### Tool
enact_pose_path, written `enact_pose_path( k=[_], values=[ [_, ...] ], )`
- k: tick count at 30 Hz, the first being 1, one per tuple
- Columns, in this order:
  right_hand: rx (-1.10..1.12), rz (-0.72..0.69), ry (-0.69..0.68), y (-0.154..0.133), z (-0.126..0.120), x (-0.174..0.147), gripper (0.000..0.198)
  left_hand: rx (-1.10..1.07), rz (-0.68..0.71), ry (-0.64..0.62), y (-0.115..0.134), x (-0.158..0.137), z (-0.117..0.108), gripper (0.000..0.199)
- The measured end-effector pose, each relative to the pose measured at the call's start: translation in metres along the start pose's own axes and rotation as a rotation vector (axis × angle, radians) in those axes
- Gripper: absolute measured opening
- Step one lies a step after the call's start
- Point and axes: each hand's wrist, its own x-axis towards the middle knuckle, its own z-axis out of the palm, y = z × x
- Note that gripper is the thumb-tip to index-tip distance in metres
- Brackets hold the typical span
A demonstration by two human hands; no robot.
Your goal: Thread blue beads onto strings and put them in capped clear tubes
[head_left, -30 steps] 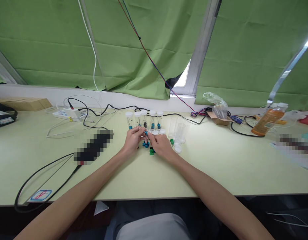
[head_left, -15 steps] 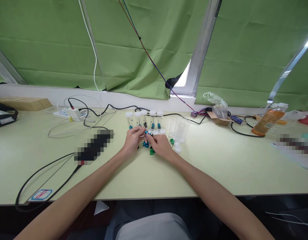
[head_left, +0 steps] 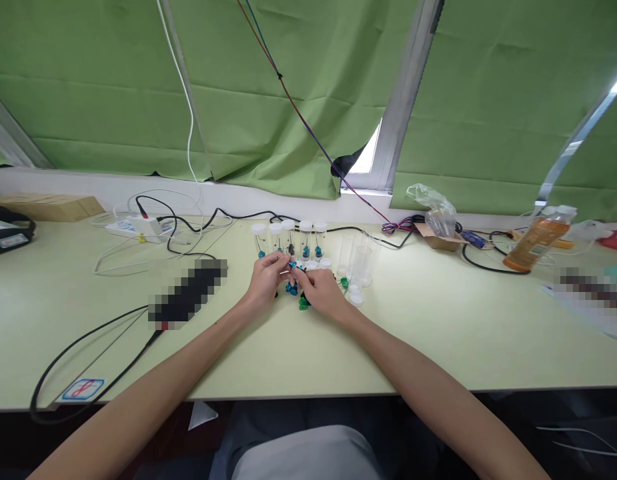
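Observation:
In the middle of the table, my left hand (head_left: 265,285) pinches a small blue piece (head_left: 292,265) between thumb and fingers. My right hand (head_left: 327,293) meets it from the other side, its fingers closed on the same piece. The piece is too small for me to tell its kind. Just below lie more blue pieces (head_left: 291,289) and a green piece (head_left: 303,304), partly covered by my hands. Behind stands a row of clear tubes with white caps (head_left: 305,241), holding blue or dark pieces on thin stems. The lower parts of some are hidden.
Uncapped clear tubes (head_left: 359,265) stand right of my right hand, with loose white caps (head_left: 356,297) before them. An orange drink bottle (head_left: 538,241) leans at the right. Black cable (head_left: 83,333) and a blurred dark object (head_left: 188,291) lie left.
Almost nothing differs. Both hands stay in place around the small blue piece, with only a slight shift of the fingers.

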Motion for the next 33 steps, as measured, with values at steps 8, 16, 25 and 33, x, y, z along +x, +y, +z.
enact_pose_path(
  k=[8, 16, 25, 33],
  values=[
    [-0.051, 0.017, -0.013, -0.0014, -0.0005, 0.0011, 0.056, -0.004, -0.002, 0.003, -0.0007, 0.0001, -0.0001, 0.023],
    [-0.083, 0.021, -0.001, -0.0008, 0.0000, 0.0004, 0.057, -0.010, 0.002, 0.009, -0.0002, 0.0006, 0.0003, 0.024],
    [-0.065, 0.036, -0.005, -0.0016, 0.0005, 0.0004, 0.060, -0.001, -0.004, -0.001, 0.0002, -0.0002, 0.0001, 0.023],
    [-0.077, 0.020, -0.015, -0.0020, 0.0000, 0.0002, 0.058, -0.006, -0.007, 0.012, -0.0002, -0.0003, 0.0006, 0.024]
  ],
)
